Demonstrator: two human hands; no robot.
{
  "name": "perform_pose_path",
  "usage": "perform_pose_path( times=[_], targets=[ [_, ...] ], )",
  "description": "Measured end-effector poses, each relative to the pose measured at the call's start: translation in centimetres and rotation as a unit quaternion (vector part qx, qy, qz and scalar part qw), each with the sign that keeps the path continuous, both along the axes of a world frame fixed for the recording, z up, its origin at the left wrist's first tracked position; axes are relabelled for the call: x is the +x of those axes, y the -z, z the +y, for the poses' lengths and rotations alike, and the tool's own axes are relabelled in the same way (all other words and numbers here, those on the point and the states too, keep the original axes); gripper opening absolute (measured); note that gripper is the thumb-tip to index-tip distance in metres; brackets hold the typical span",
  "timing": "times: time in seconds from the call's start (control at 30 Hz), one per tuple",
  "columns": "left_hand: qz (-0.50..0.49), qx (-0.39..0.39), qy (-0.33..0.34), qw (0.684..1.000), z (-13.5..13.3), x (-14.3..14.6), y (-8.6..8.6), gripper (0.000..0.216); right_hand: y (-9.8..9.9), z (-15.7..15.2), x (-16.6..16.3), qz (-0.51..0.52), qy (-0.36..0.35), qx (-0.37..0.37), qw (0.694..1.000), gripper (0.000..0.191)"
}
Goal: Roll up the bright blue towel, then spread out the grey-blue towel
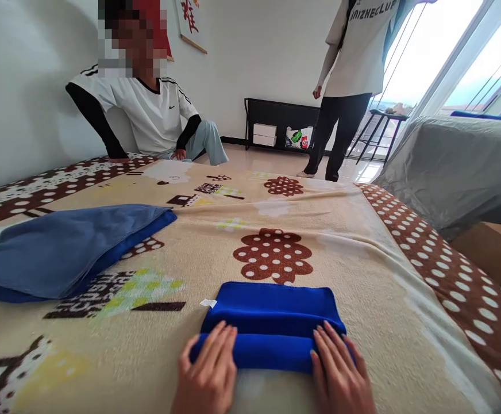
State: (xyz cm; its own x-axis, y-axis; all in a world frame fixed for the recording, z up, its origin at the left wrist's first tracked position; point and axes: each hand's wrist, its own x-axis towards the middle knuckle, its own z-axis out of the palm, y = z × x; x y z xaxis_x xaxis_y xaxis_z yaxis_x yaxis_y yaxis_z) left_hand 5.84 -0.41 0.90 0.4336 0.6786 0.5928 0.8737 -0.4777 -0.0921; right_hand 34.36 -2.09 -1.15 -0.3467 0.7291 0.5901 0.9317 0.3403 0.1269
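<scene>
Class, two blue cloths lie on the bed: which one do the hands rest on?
The bright blue folded towel at the near edge; the duller blue cloth lies untouched to the left.

A bed covered by a beige fleece blanket [354,253] printed with brown polka-dot trees carries two cloths: a bright blue folded towel [272,322] near the front edge (a small white tag shows at its left corner) and a larger, duller blue folded cloth [65,247] well apart to its left.
</scene>
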Motion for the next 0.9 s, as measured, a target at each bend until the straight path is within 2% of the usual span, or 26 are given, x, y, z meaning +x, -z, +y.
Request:
perform_pose_path(
  times=[0.07, 0.13, 0.2, 0.3, 0.37, 0.43, 0.47, 0.57, 0.63, 0.73, 0.8, 0.87, 0.9],
  targets=[
    [0.018, -0.014, 0.053, 0.998, 0.6, 2.9, -0.4, 0.043, -0.5, 0.6, -2.6, 0.015, -0.043, -0.011, 0.999, 0.036],
    [0.035, -0.031, 0.072, 0.996, 1.1, 4.3, -0.2, 0.042, -0.8, 1.2, -3.9, 0.018, -0.050, -0.023, 0.998, 0.037],
    [0.034, -0.028, 0.038, 0.998, 1.4, 3.1, 0.2, 0.040, -0.7, 1.2, -2.7, 0.005, -0.020, -0.029, 0.999, 0.040],
    [0.019, -0.014, -0.024, 0.999, 1.1, -1.2, 0.8, 0.037, -0.2, 0.6, 1.6, -0.015, 0.028, -0.016, 0.999, 0.043],
    [0.004, -0.004, -0.063, 0.998, 0.8, -2.6, 0.7, 0.036, 0.1, 0.2, 3.1, -0.011, 0.058, 0.004, 0.998, 0.042],
    [-0.009, 0.010, -0.076, 0.997, 0.6, -1.4, 0.2, 0.032, 0.0, 0.2, 2.1, 0.000, 0.050, 0.015, 0.999, 0.036],
    [-0.011, 0.015, -0.063, 0.998, 0.7, 0.0, -0.1, 0.030, -0.1, 0.4, 0.8, 0.010, 0.025, 0.014, 1.000, 0.033],
    [0.016, -0.008, 0.035, 0.999, 1.2, 4.3, -0.4, 0.034, -0.5, 1.2, -3.7, 0.041, -0.060, -0.014, 0.997, 0.035],
    [0.020, -0.030, 0.060, 0.998, 1.7, 4.9, -0.1, 0.038, -0.6, 1.6, -4.6, 0.043, -0.045, -0.035, 0.997, 0.036],
    [-0.028, -0.034, -0.004, 0.999, 1.9, 1.5, 0.9, 0.039, -0.2, 1.6, -1.6, 0.010, 0.030, -0.047, 0.998, 0.038],
    [-0.048, -0.033, -0.047, 0.997, 1.7, -1.2, 1.3, 0.037, 0.2, 1.2, 1.3, -0.018, 0.050, -0.040, 0.998, 0.038],
    [-0.049, -0.028, -0.076, 0.996, 1.5, -1.9, 1.1, 0.033, 0.5, 0.9, 2.4, -0.032, 0.057, -0.024, 0.998, 0.036],
    [-0.046, -0.021, -0.077, 0.996, 1.5, -1.4, 0.8, 0.030, 0.5, 0.8, 2.0, -0.034, 0.049, -0.017, 0.998, 0.035]
  ],
)
